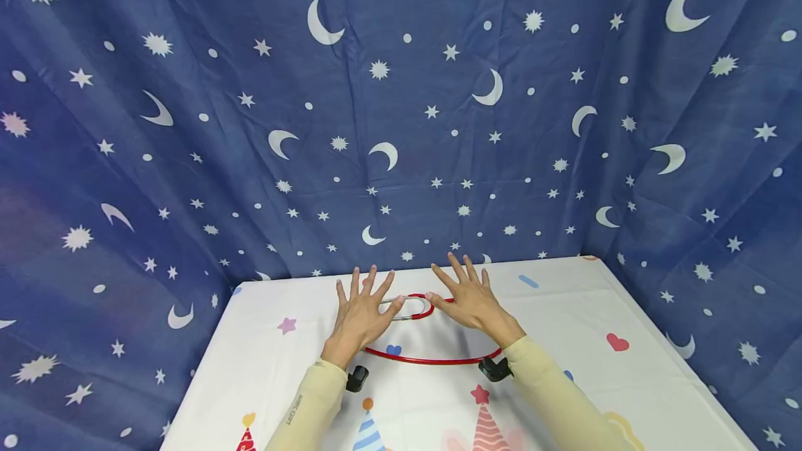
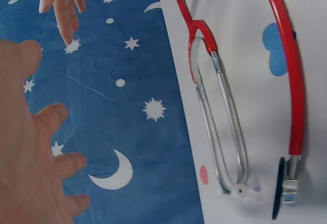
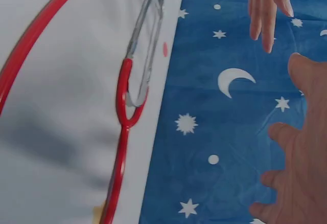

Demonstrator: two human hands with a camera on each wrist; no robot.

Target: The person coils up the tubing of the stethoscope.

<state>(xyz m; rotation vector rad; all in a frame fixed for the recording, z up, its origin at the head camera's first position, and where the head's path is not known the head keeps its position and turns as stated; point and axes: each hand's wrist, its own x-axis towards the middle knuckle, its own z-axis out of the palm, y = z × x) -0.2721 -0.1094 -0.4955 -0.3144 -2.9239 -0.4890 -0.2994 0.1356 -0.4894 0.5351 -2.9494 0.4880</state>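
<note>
Fingers [image 1: 376,282] of both hands spread wide, seemingly hovering over the red stethoscope [image 1: 432,359] near the table's far edge.

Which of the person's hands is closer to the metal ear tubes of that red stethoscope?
The left. The left hand hovers with its thumb tip right over the metal ear tubes of the stethoscope. The right hand is spread beside the red fork, further from the metal part.

- Bright, even light, soft shadows on the tablecloth [image 3: 56,132].
- Head view bends at the edges.
- Wrist views slightly blurred, perhaps motion.
</note>
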